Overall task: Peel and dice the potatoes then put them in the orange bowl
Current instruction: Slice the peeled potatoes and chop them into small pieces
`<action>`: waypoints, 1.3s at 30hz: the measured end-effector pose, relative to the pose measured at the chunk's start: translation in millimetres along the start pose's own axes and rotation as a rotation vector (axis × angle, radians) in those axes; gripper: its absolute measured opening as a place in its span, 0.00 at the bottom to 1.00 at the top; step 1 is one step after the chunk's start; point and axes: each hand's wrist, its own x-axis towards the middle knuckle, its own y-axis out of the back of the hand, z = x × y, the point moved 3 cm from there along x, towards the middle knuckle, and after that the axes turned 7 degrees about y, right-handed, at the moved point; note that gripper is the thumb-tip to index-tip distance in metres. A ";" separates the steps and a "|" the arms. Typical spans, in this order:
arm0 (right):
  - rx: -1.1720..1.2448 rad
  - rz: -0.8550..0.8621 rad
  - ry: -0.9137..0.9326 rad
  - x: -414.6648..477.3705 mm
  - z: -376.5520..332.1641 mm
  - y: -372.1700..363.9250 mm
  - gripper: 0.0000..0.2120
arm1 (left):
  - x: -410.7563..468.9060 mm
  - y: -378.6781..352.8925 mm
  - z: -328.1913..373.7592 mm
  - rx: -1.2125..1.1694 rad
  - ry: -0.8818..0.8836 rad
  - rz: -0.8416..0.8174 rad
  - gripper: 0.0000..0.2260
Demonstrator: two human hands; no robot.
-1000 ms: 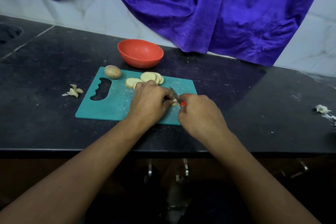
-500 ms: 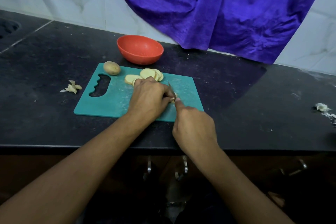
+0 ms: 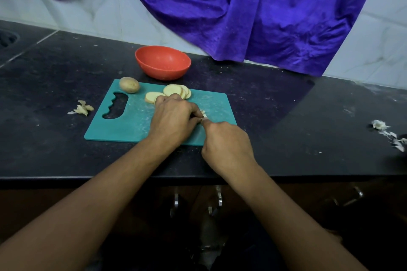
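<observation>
A teal cutting board [image 3: 132, 121] lies on the black counter. On its far edge sit a whole unpeeled potato [image 3: 129, 84] and a fan of peeled potato slices [image 3: 174, 90]. My left hand [image 3: 174, 119] is curled over a small potato piece [image 3: 203, 114], holding it down on the board. My right hand [image 3: 226, 143] grips a knife whose handle and blade are almost wholly hidden under the hand, right beside the piece. The orange bowl [image 3: 163, 65] stands just behind the board; nothing shows inside it.
Potato peels [image 3: 82, 109] lie left of the board, and more scraps [image 3: 387, 132] lie at the far right of the counter. A purple cloth [image 3: 242, 6] hangs over the tiled wall behind. The counter's front edge runs under my forearms.
My right hand has drawn the knife down and toward me, so the blade and red handle seen earlier are now hidden. My left hand stays on the piece.
</observation>
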 end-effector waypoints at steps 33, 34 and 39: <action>0.264 0.076 -0.052 -9.3 24.7 -3.2 0.21 | -3.4 8.2 0.9 0.056 0.082 0.005 0.06; 0.276 0.085 -0.051 -9.9 26.6 -3.6 0.21 | -3.5 8.6 0.7 0.049 0.086 0.011 0.05; 0.418 0.164 -0.035 -13.0 54.9 -2.2 0.17 | -4.1 13.8 -2.9 -0.029 0.142 0.111 0.07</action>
